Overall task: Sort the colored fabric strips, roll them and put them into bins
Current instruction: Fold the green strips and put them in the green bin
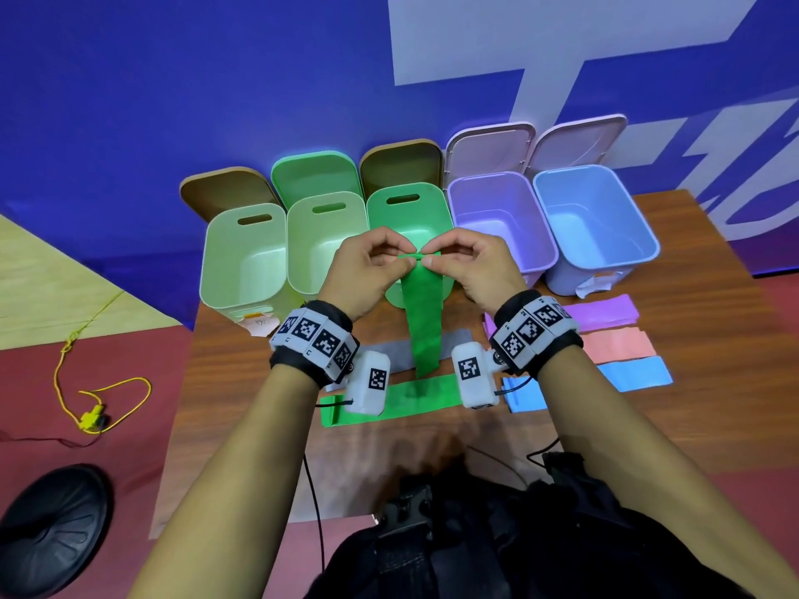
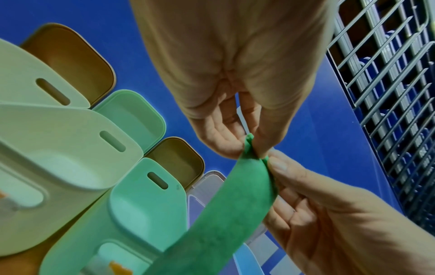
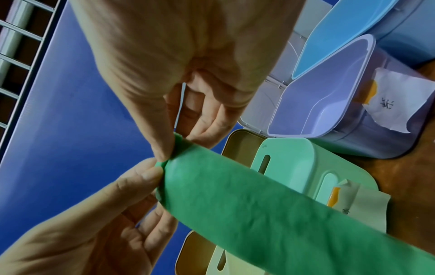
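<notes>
Green strip (image 1: 424, 313) is pinched at its top edge by left hand (image 1: 367, 270) and right hand (image 1: 471, 265), rolling barely started; other strips (image 1: 622, 339) lie flat, bins (image 1: 501, 218) appear empty.

Bright even light, wide-angle edge distortion

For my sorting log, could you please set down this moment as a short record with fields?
held strip: green strip, hanging from the fingertips down to the table
left hand: left hand pinches the strip's top edge
right hand: right hand pinches the same edge, which curls over
bins: five open bins in a row, from left pale green bin, pale green, green bin, purple bin, blue bin
strips on table: second green strip, grey, purple, pink, blue
table: wooden table
</notes>
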The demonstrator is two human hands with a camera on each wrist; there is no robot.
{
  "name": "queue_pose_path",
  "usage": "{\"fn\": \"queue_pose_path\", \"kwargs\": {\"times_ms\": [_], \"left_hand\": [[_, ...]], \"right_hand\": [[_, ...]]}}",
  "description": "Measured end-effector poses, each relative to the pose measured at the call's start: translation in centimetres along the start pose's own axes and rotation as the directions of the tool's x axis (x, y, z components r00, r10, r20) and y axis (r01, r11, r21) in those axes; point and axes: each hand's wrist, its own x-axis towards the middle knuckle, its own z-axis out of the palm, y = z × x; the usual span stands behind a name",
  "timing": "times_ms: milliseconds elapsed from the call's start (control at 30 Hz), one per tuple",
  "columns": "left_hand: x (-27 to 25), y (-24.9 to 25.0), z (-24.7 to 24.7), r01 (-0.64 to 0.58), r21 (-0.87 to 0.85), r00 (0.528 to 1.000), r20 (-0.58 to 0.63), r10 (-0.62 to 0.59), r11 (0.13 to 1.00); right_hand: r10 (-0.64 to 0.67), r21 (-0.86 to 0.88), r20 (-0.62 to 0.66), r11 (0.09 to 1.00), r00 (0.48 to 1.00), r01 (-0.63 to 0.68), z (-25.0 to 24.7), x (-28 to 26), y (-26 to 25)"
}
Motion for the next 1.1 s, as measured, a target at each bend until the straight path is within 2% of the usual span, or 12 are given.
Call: {"fn": "queue_pose_path", "kwargs": {"times_ms": [233, 533, 967, 1100], "left_hand": [[-0.12, 0.13, 0.13, 0.075, -0.069, 0.997, 0.023, -0.073, 0.995], [0.13, 0.49, -0.06, -0.001, -0.024, 0.999, -0.032, 0.000, 1.000], [-0.07, 0.34, -0.12, -0.015, -0.019, 1.000, -0.016, 0.015, 1.000], [-0.05, 0.00, 0.01, 0.015, -0.036, 1.000, -0.014, -0.016, 0.999]], "right_hand": [[-0.010, 0.012, -0.009, 1.000, 1.000, 0.010, 0.10, 0.40, 0.05], [-0.011, 0.022, -0.034, 1.000, 0.999, 0.011, 0.41, 0.59, 0.06], [0.009, 0.034, -0.036, 0.999, 0.999, -0.008, 0.65, 0.31, 0.36], [0.006, 0.040, -0.041, 0.999, 0.999, -0.005, 0.64, 0.23, 0.28]]}}
